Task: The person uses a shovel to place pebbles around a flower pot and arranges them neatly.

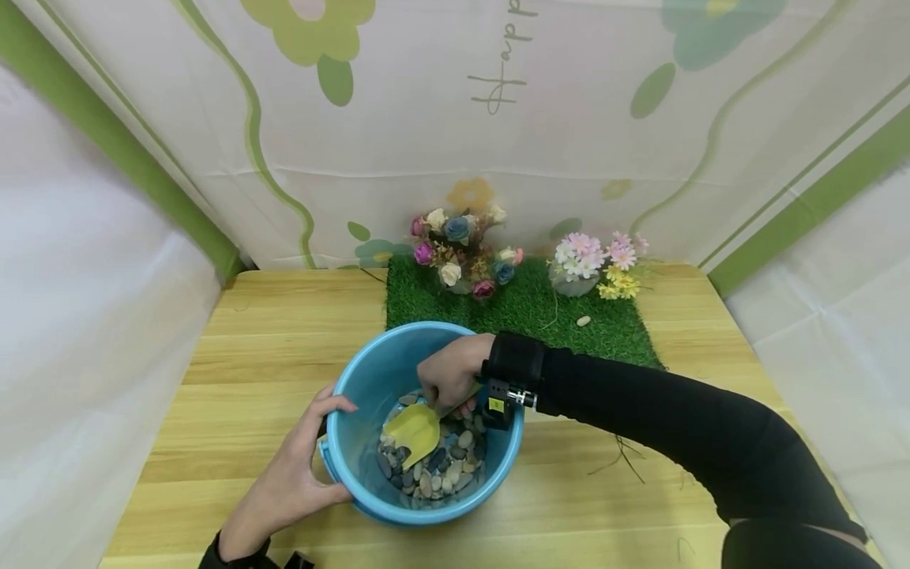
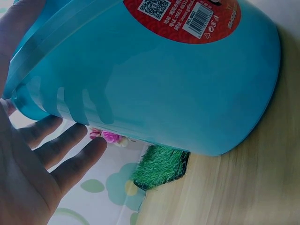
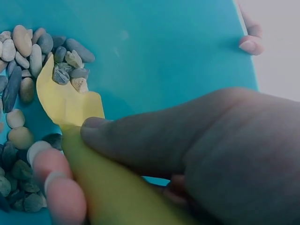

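Observation:
A blue plastic bucket (image 1: 377,371) stands on the wooden table with many pebbles (image 1: 448,476) at its bottom. My left hand (image 1: 293,466) holds its left rim, one finger hooked over the edge; in the left wrist view other fingers (image 2: 77,164) spread outside the wall. Inside the bucket, my right hand (image 1: 453,370) grips the handle of a yellow toy shovel (image 1: 415,433). The right wrist view shows the thumb (image 3: 126,136) lying along the handle. Several pebbles (image 3: 65,70) lie at the tip of the shovel's blade. The lower handle is partly hidden by my hand.
Behind the bucket lies a green artificial grass mat (image 1: 526,316). On it stand a pot of mixed roses (image 1: 458,253) and a pot of pink and yellow daisies (image 1: 579,265); one pale pebble (image 1: 584,321) lies nearby. A patterned curtain (image 1: 441,142) hangs at the back.

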A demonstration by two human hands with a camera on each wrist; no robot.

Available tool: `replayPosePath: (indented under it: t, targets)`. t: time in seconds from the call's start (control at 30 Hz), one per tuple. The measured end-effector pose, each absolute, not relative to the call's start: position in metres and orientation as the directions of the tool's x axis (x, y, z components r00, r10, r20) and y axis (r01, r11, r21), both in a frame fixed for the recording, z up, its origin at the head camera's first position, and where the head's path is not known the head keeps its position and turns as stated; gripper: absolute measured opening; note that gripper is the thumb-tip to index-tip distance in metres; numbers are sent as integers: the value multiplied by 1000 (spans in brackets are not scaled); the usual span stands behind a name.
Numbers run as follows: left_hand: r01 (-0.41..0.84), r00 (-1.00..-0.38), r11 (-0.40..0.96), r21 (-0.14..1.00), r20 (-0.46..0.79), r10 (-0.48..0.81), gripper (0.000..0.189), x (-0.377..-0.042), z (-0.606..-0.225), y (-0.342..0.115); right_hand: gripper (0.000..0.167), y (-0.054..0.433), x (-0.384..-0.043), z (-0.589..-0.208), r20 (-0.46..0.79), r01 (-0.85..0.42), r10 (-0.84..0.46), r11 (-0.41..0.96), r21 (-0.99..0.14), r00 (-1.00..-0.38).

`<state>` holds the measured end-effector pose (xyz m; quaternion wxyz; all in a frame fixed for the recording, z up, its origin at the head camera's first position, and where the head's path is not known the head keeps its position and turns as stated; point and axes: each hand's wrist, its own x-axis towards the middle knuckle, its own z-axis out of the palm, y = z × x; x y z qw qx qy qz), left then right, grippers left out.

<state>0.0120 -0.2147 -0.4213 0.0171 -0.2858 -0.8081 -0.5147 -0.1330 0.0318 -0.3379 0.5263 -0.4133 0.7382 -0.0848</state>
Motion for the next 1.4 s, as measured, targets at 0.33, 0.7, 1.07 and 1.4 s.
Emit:
replayPosePath:
  t: [0.33,0.7,1.07,1.4]
  targets:
    - [487,-831,300,820,330,447,90,10,-421,-214,34,35,-136,-335,-653,-542,-755,575,-613,-63]
    - [475,-836,295,829,320,445,91,11,-422,-214,26,36,-139,-333,-629,-520,-775,513,-683,61]
    - [487,-833,297,821,334,441,91,11,-421,-215,23,43,-145,-323,-562,-508,-816,429,-747,138]
    - [487,-838,331,808,326,437,90,12,-421,-214,23,51,-147,-314,-542,-465,-819,411,-784,190]
